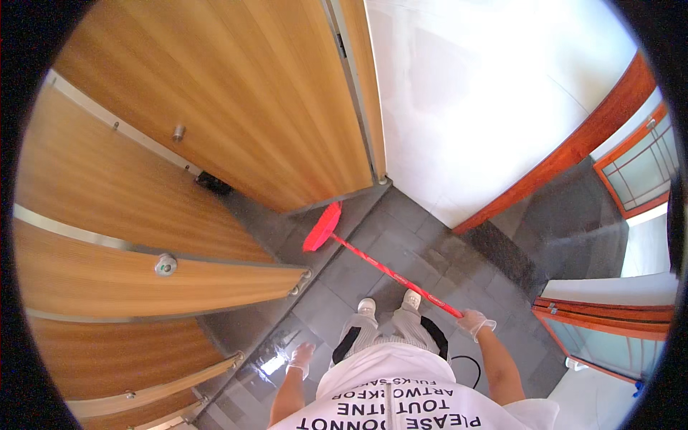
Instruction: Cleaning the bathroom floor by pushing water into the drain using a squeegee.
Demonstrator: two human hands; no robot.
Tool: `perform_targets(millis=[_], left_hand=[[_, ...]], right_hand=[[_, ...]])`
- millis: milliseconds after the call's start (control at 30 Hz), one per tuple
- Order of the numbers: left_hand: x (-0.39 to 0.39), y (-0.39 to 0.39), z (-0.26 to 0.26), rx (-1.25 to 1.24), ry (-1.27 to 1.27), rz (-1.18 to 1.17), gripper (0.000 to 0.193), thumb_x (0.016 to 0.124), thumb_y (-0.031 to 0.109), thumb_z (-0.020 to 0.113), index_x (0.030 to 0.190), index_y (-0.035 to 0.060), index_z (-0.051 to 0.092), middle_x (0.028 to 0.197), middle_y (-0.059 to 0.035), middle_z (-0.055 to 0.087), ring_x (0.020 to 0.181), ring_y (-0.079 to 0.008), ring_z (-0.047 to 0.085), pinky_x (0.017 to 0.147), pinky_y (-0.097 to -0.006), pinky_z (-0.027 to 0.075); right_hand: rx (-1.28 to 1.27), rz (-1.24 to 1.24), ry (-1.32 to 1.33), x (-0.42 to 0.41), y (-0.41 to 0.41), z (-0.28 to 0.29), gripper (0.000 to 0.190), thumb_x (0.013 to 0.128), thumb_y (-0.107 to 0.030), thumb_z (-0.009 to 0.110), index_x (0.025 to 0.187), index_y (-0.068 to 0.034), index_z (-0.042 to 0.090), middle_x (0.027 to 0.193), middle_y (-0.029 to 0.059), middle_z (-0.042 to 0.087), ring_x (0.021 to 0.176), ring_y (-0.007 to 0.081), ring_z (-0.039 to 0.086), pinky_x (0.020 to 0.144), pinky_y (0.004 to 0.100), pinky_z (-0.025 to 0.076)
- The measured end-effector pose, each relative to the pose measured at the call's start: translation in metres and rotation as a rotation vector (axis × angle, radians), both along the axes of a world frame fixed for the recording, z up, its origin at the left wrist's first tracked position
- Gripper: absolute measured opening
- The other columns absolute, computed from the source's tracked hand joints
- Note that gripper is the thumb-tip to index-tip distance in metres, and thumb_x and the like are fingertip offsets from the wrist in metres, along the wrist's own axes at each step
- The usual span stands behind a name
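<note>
A red broom (322,227) has its bristled head by the raised tiled step in front of the wood-grain stall panels. Its long red handle slants down across the grey floor to my right hand (474,323), which wears a clear glove and is closed on the handle's end. My left hand (302,357), also in a clear glove, hangs at the left of my body, away from the broom. It seems to hold nothing; how its fingers lie is hard to make out. White shoes (366,307) stand on the tiles below the handle.
Wood-grain stall doors and panels (226,285) fill the left side, above a raised step edge (371,201). A white wall (457,107) rises ahead. On the right is a red-brown door frame (564,161) with glazed doors (607,336). Light glares off the floor (277,363) at lower left.
</note>
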State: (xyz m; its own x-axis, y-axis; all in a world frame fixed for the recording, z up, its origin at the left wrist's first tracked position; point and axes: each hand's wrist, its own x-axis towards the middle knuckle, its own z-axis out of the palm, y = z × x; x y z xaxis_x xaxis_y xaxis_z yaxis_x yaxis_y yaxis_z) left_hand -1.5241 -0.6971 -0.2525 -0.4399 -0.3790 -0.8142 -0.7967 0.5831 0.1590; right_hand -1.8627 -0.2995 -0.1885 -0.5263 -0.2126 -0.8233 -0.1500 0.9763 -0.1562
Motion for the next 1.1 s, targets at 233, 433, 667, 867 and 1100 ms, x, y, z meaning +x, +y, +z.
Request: perform_targets(millis=[233, 433, 667, 867, 1100], left_hand=[[0.009, 0.003, -0.014, -0.147, 0.173, -0.42, 0.025, 0.078, 0.019, 0.039, 0.099, 0.0126, 0.052, 0.104, -0.0101, 0.049, 0.098, -0.0275, 0.047, 0.081, -0.0347, 0.04], [-0.03, 0.024, -0.021, -0.154, 0.117, -0.318, 0.029, 0.076, 0.017, 0.044, 0.104, 0.0124, 0.05, 0.115, -0.0112, 0.044, 0.107, -0.0269, 0.042, 0.087, -0.031, 0.037], [-0.143, 0.01, -0.007, 0.023, 0.81, 0.471, 0.05, 0.077, 0.026, 0.051, 0.121, 0.0088, 0.035, 0.123, -0.0157, 0.037, 0.114, -0.0275, 0.035, 0.092, -0.0303, 0.031], [-0.313, -0.067, 0.19, -0.02, 1.158, 0.847, 0.061, 0.077, 0.028, 0.052, 0.126, 0.0043, 0.025, 0.126, -0.0161, 0.034, 0.116, -0.0238, 0.032, 0.094, -0.0289, 0.026], [-0.47, -0.18, 0.231, 0.034, 1.378, 0.858, 0.068, 0.079, 0.029, 0.047, 0.13, 0.0032, 0.009, 0.136, -0.0151, 0.004, 0.125, -0.0257, 0.009, 0.1, -0.0306, 0.013]], right_hand=[[-0.024, 0.103, 0.038, -0.012, 0.012, -0.016, 0.027, 0.073, -0.029, 0.046, 0.089, -0.013, 0.06, 0.084, 0.0159, 0.059, 0.082, 0.0315, 0.056, 0.072, 0.0398, 0.043], [-0.009, 0.107, 0.055, -0.036, 0.021, -0.034, 0.029, 0.068, -0.027, 0.047, 0.089, -0.012, 0.06, 0.086, 0.0167, 0.058, 0.083, 0.0309, 0.056, 0.073, 0.0386, 0.043], [0.012, 0.168, 0.107, -0.07, 0.027, -0.037, 0.031, 0.069, -0.032, 0.047, 0.087, -0.011, 0.061, 0.082, 0.0168, 0.059, 0.081, 0.0314, 0.056, 0.072, 0.0388, 0.043], [-0.028, 0.203, 0.086, -0.107, 0.038, -0.014, 0.036, 0.068, -0.042, 0.051, 0.078, -0.01, 0.063, 0.075, 0.0159, 0.059, 0.076, 0.0318, 0.057, 0.069, 0.0384, 0.044], [-0.021, 0.363, 0.114, -0.136, -0.046, 0.081, 0.035, 0.078, -0.037, 0.043, 0.087, -0.009, 0.059, 0.085, 0.017, 0.059, 0.082, 0.0326, 0.055, 0.071, 0.0413, 0.043]])
